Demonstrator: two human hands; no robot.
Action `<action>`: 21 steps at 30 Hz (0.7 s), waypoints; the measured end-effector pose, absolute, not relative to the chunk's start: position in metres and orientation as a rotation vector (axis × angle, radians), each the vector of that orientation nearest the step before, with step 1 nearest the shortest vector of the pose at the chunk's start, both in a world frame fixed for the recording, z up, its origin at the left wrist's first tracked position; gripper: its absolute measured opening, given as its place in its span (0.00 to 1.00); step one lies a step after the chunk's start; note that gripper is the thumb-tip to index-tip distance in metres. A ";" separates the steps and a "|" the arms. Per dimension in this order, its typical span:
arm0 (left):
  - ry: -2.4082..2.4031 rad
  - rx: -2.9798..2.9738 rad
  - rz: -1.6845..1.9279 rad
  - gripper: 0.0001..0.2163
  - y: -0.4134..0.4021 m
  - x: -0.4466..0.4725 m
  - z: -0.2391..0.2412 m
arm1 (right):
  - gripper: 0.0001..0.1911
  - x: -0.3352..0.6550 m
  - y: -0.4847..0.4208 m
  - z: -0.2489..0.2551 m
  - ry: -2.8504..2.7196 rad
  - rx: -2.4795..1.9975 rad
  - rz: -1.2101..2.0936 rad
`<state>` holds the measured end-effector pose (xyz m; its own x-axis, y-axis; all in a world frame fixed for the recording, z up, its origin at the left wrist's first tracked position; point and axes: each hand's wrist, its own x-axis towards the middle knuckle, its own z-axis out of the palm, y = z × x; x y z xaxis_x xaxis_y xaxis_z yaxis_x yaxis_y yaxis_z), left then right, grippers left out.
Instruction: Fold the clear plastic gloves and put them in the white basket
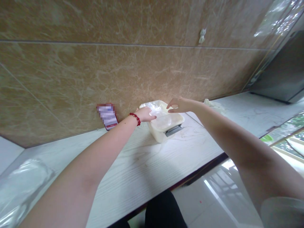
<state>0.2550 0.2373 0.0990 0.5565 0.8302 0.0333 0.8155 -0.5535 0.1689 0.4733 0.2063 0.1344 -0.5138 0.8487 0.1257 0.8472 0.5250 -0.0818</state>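
A cream plastic box (155,129) with a grey latch (174,130) on its near side stands on the counter by the wall. Clear, crinkled plastic film (154,106) shows in its top at the back left. Over the box's left side reaches my left hand (145,114), fingers stretched out and touching or just above the film; a red bead bracelet (135,117) circles that wrist. My right hand (180,104) hovers at the box's right rear edge, its fingers bent and apart from the thumb, with nothing visible between them.
Against the tiled wall leans a red-edged packet or card (108,117), partly blurred. Clear plastic wrapping (26,183) lies at the far left of the counter (133,177). A pale crumpled thing (215,106) sits behind my right forearm. A grey appliance (280,69) stands far right.
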 end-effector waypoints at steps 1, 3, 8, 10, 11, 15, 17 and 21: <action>1.413 2.664 0.142 0.23 0.236 0.255 0.099 | 0.15 0.475 0.200 0.132 -2.642 -1.399 0.056; 1.429 2.683 0.105 0.23 0.234 0.256 0.097 | 0.14 0.479 0.191 0.126 -2.697 -1.297 0.131; 1.464 2.697 0.134 0.21 0.233 0.263 0.096 | 0.14 0.484 0.194 0.106 -2.700 -1.398 0.123; 1.431 2.714 0.109 0.18 0.232 0.266 0.097 | 0.14 0.484 0.199 0.103 -2.716 -1.451 0.100; 1.408 2.729 0.083 0.16 0.232 0.268 0.098 | 0.14 0.483 0.200 0.102 -2.723 -1.460 0.094; 1.402 2.751 -0.003 0.14 0.229 0.273 0.099 | 0.15 0.482 0.204 0.104 -2.703 -1.467 0.088; 1.411 2.748 -0.036 0.18 0.229 0.273 0.099 | 0.15 0.482 0.204 0.105 -2.698 -1.482 0.076; 1.341 2.779 0.024 0.20 0.229 0.271 0.101 | 0.13 0.483 0.202 0.106 -2.719 -1.465 0.076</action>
<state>0.2711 0.2288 0.1013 0.6225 0.7826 -0.0105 0.7817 -0.6210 0.0568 0.4827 0.2024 0.1059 -0.5494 0.8353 0.0227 0.8327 0.5495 -0.0681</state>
